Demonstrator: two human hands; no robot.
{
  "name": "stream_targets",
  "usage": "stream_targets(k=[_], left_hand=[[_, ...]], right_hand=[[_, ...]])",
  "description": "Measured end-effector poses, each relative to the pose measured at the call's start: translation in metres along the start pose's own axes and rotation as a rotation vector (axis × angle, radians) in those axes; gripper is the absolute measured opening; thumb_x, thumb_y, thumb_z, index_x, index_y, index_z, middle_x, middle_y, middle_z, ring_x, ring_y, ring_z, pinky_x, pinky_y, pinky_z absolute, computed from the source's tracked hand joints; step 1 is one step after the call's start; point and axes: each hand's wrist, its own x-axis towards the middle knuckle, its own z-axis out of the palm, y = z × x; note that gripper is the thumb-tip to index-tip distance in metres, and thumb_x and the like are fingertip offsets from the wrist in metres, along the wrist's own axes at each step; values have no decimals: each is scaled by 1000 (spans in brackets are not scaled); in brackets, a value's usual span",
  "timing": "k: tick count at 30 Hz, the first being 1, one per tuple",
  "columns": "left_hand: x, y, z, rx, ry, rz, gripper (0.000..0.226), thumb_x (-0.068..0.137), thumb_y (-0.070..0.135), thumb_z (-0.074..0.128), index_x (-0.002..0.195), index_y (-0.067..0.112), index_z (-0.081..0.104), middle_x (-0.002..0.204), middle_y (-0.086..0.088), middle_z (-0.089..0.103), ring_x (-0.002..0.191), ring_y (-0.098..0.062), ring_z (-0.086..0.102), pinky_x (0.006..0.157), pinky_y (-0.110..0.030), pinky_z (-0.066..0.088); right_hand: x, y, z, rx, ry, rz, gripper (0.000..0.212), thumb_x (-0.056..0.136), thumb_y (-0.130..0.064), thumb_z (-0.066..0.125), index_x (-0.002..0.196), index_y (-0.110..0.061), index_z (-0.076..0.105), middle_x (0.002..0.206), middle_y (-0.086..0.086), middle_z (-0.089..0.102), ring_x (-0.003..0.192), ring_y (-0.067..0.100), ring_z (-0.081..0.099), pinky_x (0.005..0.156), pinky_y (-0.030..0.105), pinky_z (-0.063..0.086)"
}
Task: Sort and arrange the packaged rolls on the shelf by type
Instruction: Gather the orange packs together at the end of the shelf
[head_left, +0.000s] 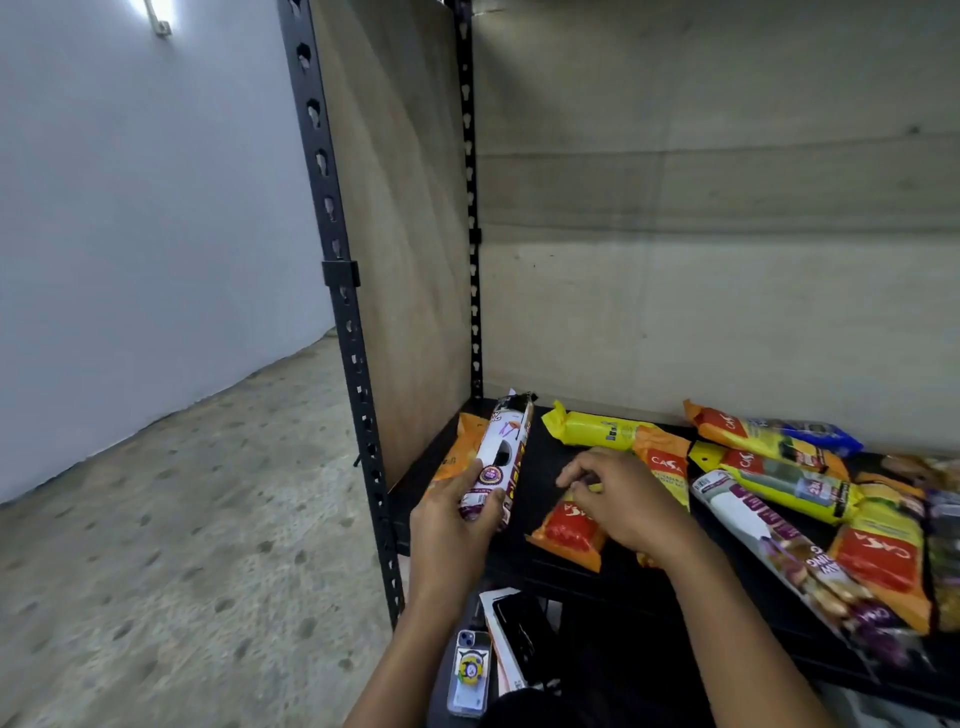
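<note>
Nearest me, my left hand (457, 514) grips a glossy white-and-purple plastic roll pack (501, 457) at the left end of the black shelf board (540, 457). My right hand (623, 501) pinches a crinkled orange-red packet (571, 532) near the front edge, with bare board between them.

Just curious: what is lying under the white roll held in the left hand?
An orange pack shows beneath the white roll, on the black shelf. The roll and left hand hide its right part.
</note>
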Motion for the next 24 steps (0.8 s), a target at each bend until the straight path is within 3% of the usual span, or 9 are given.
stream_targets(k=[2,6,13,17,21,24], left_hand=[[-6,13,20,-42,-45,19,43,87,27,75,129,22,66,110,15,67,91,5,65,70,-7,50],[-16,39,58,-86,-115,65,45,87,27,75,130,20,66,111,12,68,91,9,64,72,-8,50],[-38,78,117,-119,-241,129,46,86,31,75,130,20,66,112,10,69,97,2,62,76,0,42],[-53,90,140,-107,-297,160,47,86,36,75,129,20,66,117,10,69,100,1,62,84,-10,50],[-70,100,158,-94,-350,187,48,83,37,78,126,18,68,110,8,69,92,4,61,75,-1,43],[-81,104,167,-74,-370,197,48,81,39,79,124,18,69,113,7,70,99,1,62,81,-6,47]], right_hand=[[-25,16,-22,11,57,47,8,94,-28,63,92,-32,70,104,-15,63,95,2,59,79,26,51],[-76,41,-48,-12,137,121,6,93,-37,65,95,-34,70,98,-18,62,85,-3,59,65,16,42],[-122,91,-63,-138,345,222,17,94,-37,60,108,-31,67,107,-15,56,97,5,55,79,30,51],[-139,111,-70,-215,387,223,25,94,-33,61,118,-26,67,109,-13,55,96,4,54,79,25,49],[-150,123,-74,-291,353,253,33,94,-29,63,127,-27,64,120,-14,52,106,5,52,84,21,45],[-154,125,-75,-225,352,258,33,95,-28,63,127,-29,65,121,-14,52,107,4,51,86,19,43]])
